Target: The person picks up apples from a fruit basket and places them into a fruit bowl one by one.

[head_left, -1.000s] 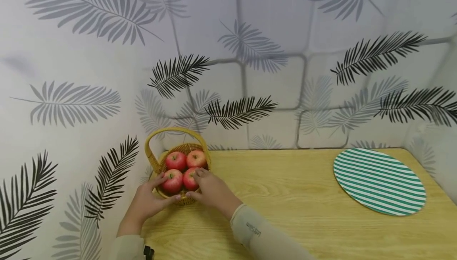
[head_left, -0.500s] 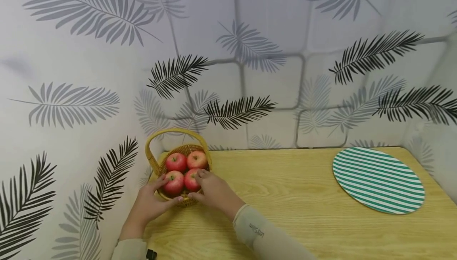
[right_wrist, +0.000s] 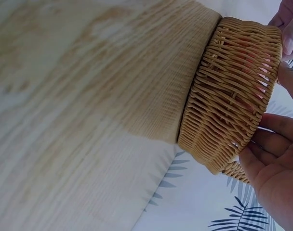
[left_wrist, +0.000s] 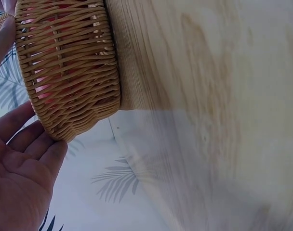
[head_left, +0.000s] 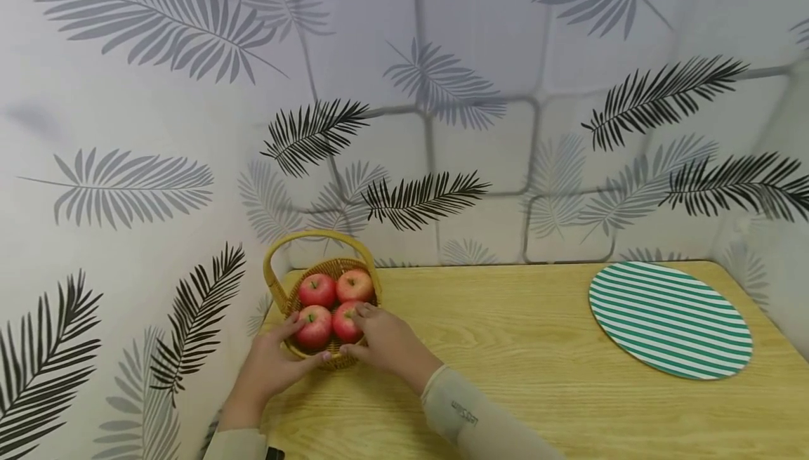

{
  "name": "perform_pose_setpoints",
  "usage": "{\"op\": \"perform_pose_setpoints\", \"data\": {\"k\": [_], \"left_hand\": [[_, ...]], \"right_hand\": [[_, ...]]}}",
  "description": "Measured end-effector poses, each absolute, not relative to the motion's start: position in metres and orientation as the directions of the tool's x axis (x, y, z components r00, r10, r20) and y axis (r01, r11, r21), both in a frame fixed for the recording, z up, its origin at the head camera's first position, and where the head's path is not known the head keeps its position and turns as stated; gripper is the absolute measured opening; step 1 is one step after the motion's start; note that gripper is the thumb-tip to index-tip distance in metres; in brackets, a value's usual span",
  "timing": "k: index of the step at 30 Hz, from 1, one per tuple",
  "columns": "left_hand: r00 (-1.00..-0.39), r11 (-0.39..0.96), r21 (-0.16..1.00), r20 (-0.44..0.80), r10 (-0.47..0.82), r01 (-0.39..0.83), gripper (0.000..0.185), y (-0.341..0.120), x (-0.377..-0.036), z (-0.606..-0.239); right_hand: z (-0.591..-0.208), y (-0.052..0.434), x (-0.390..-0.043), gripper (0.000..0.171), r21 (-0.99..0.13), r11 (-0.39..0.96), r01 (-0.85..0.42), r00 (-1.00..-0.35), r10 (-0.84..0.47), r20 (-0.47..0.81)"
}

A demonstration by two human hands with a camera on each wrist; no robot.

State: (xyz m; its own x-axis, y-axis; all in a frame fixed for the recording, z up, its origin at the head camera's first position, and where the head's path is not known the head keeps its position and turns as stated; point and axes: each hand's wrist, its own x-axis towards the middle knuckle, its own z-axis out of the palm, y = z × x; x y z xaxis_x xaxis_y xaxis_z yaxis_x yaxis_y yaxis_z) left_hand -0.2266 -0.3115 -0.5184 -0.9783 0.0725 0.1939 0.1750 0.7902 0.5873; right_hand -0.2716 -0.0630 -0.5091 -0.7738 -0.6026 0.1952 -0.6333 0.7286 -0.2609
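A yellow-brown wicker basket (head_left: 335,363) with a tall arched handle (head_left: 319,233) stands at the left of the table, holding several red apples (head_left: 314,326). My left hand (head_left: 268,369) grips its left side, thumb along the front rim and fingers round the wall. On the opposite side my right hand (head_left: 392,344) holds it the same way, its fingers over the rim beside the front right apple. Both wrist views show fingers against the woven wall (left_wrist: 69,67), and the basket's base (right_wrist: 190,108) is close against the tabletop.
A green-and-white striped oval placemat (head_left: 670,319) lies at the right of the wooden table (head_left: 493,347). Leaf-patterned walls (head_left: 480,151) rise behind the table and along its left side, close to the basket.
The basket, with the apples inside, has shifted slightly to the right and toward me, both hands moving along with it. The placemat stays where it was.
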Motion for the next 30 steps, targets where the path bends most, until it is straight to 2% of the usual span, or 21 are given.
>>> {"op": "perform_pose_setpoints", "data": {"k": [17, 24, 30], "left_hand": [[-0.973, 0.801, 0.563, 0.207, 0.102, 0.204, 0.100, -0.291, -0.222, -0.519], [-0.981, 0.805, 0.568, 0.178, 0.084, 0.171, 0.100, -0.281, -0.217, -0.517], [-0.970, 0.806, 0.552, 0.217, 0.108, 0.214, 0.099, -0.269, -0.214, -0.516]], "right_hand": [[-0.511, -0.040, -0.267, 0.067, -0.265, 0.710, -0.652, -0.758, -0.611, 0.227], [-0.511, -0.030, -0.263, 0.066, -0.269, 0.695, -0.667, -0.745, -0.627, 0.228], [-0.506, -0.018, -0.259, 0.066, -0.293, 0.693, -0.659, -0.751, -0.623, 0.218]]}}
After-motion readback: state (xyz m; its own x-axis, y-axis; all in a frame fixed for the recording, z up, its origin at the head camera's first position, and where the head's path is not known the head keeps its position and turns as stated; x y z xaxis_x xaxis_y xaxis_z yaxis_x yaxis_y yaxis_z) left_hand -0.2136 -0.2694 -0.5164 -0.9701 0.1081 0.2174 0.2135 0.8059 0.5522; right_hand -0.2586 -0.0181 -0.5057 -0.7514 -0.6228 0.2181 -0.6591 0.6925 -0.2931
